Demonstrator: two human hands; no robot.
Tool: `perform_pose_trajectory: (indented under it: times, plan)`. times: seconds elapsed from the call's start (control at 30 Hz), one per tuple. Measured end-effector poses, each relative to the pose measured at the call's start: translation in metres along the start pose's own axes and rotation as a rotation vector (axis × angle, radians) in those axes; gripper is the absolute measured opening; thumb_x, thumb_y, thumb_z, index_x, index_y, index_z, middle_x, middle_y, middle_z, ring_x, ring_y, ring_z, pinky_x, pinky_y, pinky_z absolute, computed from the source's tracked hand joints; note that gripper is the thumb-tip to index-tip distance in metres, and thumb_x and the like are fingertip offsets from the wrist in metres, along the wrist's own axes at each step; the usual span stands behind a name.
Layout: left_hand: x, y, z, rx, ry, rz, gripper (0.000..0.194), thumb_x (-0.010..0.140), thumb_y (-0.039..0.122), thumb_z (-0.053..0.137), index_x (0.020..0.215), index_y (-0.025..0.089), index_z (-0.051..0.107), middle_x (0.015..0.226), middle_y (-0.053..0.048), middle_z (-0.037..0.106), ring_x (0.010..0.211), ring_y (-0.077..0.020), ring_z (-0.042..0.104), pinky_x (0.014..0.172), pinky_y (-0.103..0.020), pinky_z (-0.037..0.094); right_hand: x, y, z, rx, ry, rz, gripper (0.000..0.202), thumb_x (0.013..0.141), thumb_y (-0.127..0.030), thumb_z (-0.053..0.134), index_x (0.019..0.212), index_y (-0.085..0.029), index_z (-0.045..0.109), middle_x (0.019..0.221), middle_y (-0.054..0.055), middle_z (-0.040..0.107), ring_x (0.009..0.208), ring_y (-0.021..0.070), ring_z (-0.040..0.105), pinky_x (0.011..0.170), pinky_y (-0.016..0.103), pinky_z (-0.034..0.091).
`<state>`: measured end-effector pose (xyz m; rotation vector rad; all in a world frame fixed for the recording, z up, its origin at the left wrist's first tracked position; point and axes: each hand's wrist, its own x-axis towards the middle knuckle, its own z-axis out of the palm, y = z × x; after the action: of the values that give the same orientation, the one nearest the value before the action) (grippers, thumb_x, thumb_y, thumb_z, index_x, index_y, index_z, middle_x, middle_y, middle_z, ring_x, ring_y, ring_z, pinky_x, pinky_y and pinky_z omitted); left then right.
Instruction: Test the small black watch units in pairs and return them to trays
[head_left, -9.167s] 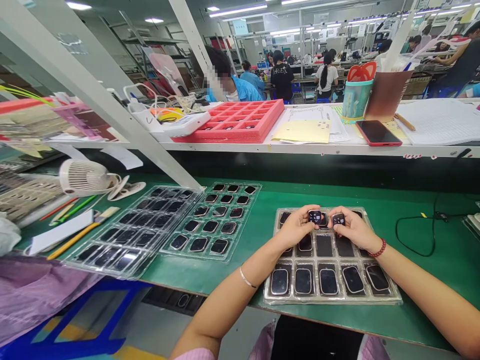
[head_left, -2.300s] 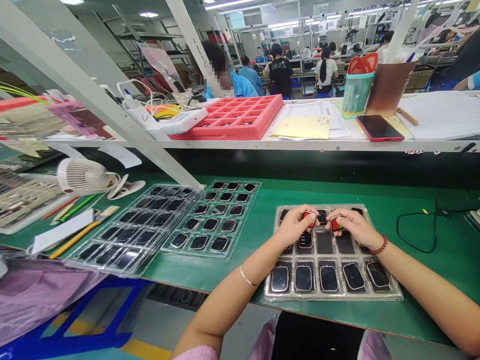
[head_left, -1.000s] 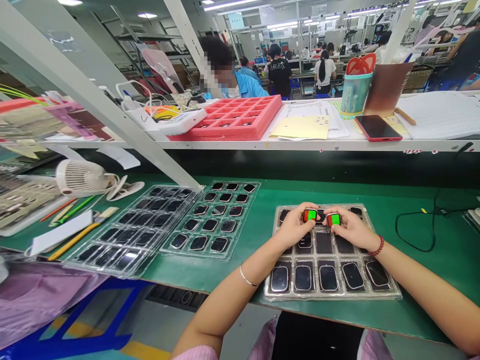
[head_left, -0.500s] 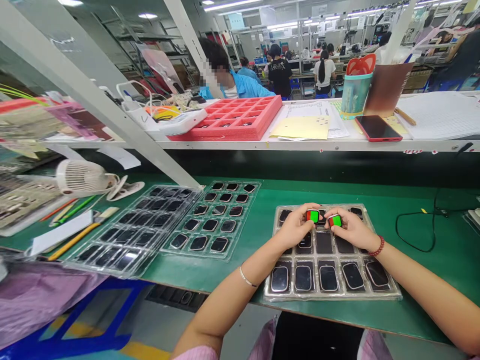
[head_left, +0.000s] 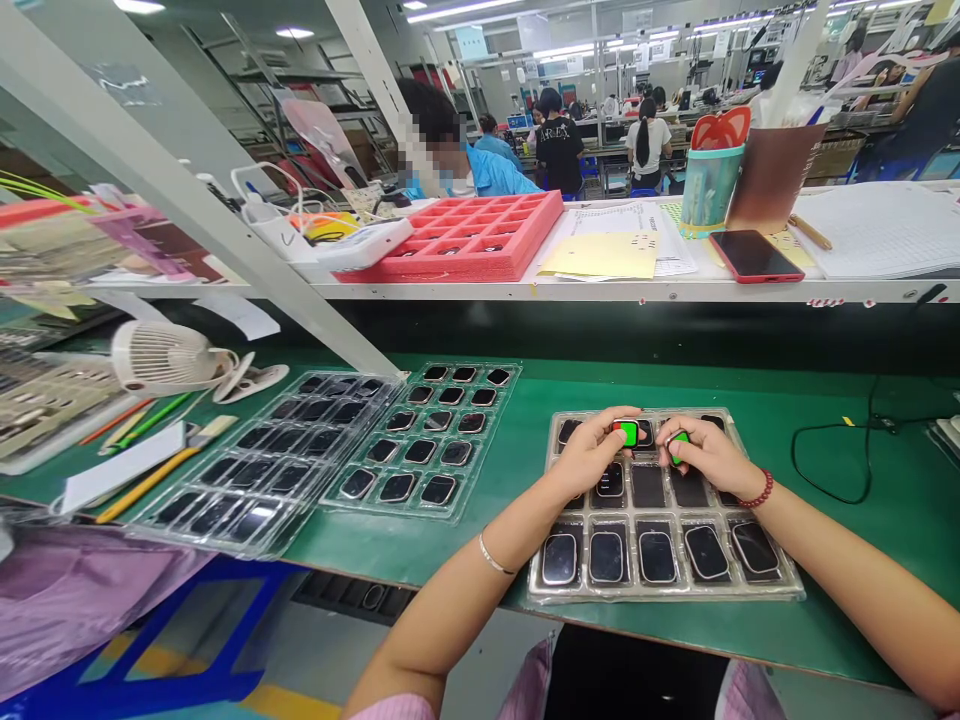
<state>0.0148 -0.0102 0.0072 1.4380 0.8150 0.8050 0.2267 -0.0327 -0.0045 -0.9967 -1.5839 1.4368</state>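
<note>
Watches [head_left: 658, 555] show in and below the left grip [head_left: 589, 455] and right grip [head_left: 707, 455]. Beneath both spreads a green surface [head_left: 397, 545], bearing, directly under them, a tray [head_left: 667, 592]. The left grip pinches one green-lit watch [head_left: 628, 432] — the right grip pinches a second lit watch [head_left: 680, 440], partly covered.

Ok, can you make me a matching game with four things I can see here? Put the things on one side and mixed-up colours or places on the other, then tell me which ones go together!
Things:
1. Watch in the left hand
2. Fan
3. Phone
4. Brush

Colours and places:
A. On the shelf
B. Yellow, pale at one end
C. Lit up green
D. White

Right pairs: 1-C, 2-D, 3-A, 4-B
</note>
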Motion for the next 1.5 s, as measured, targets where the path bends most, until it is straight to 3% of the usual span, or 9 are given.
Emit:
perform_pose_trajectory:
  times: [0.2, 0.33, 0.5, 0.6, 0.83, 0.97, 1.37, 1.5]
  plan:
    - [0.000, 0.003, 0.000, -0.018, 0.050, -0.026, 0.037, 0.085, 0.045, 0.051, 0.108, 0.017, 0.062, 0.092, -0.008, 0.070, 0.066, -0.0140, 0.062, 0.052, -0.022, 0.040, -0.001, 0.000, 0.000, -0.035, 0.005, -0.001, 0.014, 0.085, -0.032, 0.056, 0.087, -0.018, 0.058, 0.067, 0.002, 0.064, 0.060, 0.0135, 0.056, 0.048, 0.022, 0.043]
    - [-0.001, 0.004, 0.000, -0.014, 0.041, -0.018, 0.034, 0.085, 0.040, 0.050, 0.108, 0.017, 0.062, 0.095, -0.008, 0.069, 0.068, -0.0145, 0.062, 0.052, -0.022, 0.039, -0.001, -0.002, 0.000, -0.026, -0.010, -0.014, 0.009, 0.083, -0.026, 0.055, 0.088, -0.018, 0.057, 0.068, 0.002, 0.064, 0.063, 0.0145, 0.057, 0.050, 0.023, 0.043]
    - [0.002, 0.000, 0.002, -0.040, -0.004, 0.043, 0.041, 0.075, 0.017, 0.056, 0.116, 0.019, 0.056, 0.108, -0.007, 0.066, 0.085, -0.0162, 0.063, 0.076, -0.029, 0.049, 0.000, -0.004, 0.001, 0.006, -0.005, -0.025, 0.029, 0.075, -0.012, 0.051, 0.102, -0.020, 0.054, 0.088, 0.003, 0.064, 0.067, 0.0135, 0.057, 0.059, 0.027, 0.048]
    - [0.004, -0.003, 0.003, -0.033, -0.001, 0.065, 0.045, 0.072, 0.013, 0.058, 0.116, 0.018, 0.055, 0.109, -0.008, 0.065, 0.095, -0.0182, 0.062, 0.086, -0.033, 0.048, 0.001, -0.003, 0.003, 0.002, -0.005, -0.051, 0.036, 0.072, -0.009, 0.051, 0.106, -0.022, 0.053, 0.098, 0.004, 0.063, 0.074, 0.0148, 0.059, 0.064, 0.029, 0.050]
    - [0.004, -0.003, 0.001, -0.018, 0.068, 0.011, 0.031, 0.075, 0.017, 0.059, 0.106, 0.015, 0.057, 0.093, -0.008, 0.067, 0.083, -0.0174, 0.063, 0.073, -0.029, 0.050, 0.001, 0.002, 0.002, 0.007, 0.011, -0.027, 0.029, 0.081, -0.021, 0.054, 0.110, -0.021, 0.054, 0.100, 0.007, 0.065, 0.074, 0.0161, 0.061, 0.065, 0.032, 0.052]
    - [0.004, -0.001, 0.002, -0.015, 0.061, 0.020, 0.029, 0.073, 0.016, 0.059, 0.102, 0.015, 0.057, 0.090, -0.007, 0.066, 0.083, -0.0171, 0.062, 0.071, -0.028, 0.049, 0.001, 0.002, 0.002, 0.006, 0.010, -0.023, 0.031, 0.079, -0.018, 0.055, 0.109, -0.021, 0.053, 0.102, 0.007, 0.065, 0.076, 0.0163, 0.063, 0.068, 0.032, 0.053]
    - [0.004, -0.003, 0.002, 0.092, 0.055, 0.020, 0.044, 0.069, 0.009, 0.057, 0.112, 0.017, 0.053, 0.094, -0.004, 0.061, 0.081, -0.0146, 0.059, 0.072, -0.026, 0.046, 0.002, 0.003, 0.004, 0.030, -0.014, -0.065, 0.042, 0.079, -0.016, 0.058, 0.120, -0.023, 0.051, 0.119, 0.008, 0.057, 0.107, 0.0205, 0.057, 0.088, 0.035, 0.050]
    - [0.004, 0.000, 0.001, -0.063, 0.014, -0.015, 0.058, 0.067, 0.008, 0.063, 0.121, 0.020, 0.048, 0.099, -0.005, 0.062, 0.089, -0.0162, 0.060, 0.078, -0.028, 0.045, 0.003, 0.006, -0.001, 0.140, -0.043, -0.075, 0.059, 0.081, -0.018, 0.063, 0.133, -0.028, 0.039, 0.121, 0.007, 0.057, 0.098, 0.0161, 0.059, 0.082, 0.031, 0.051]
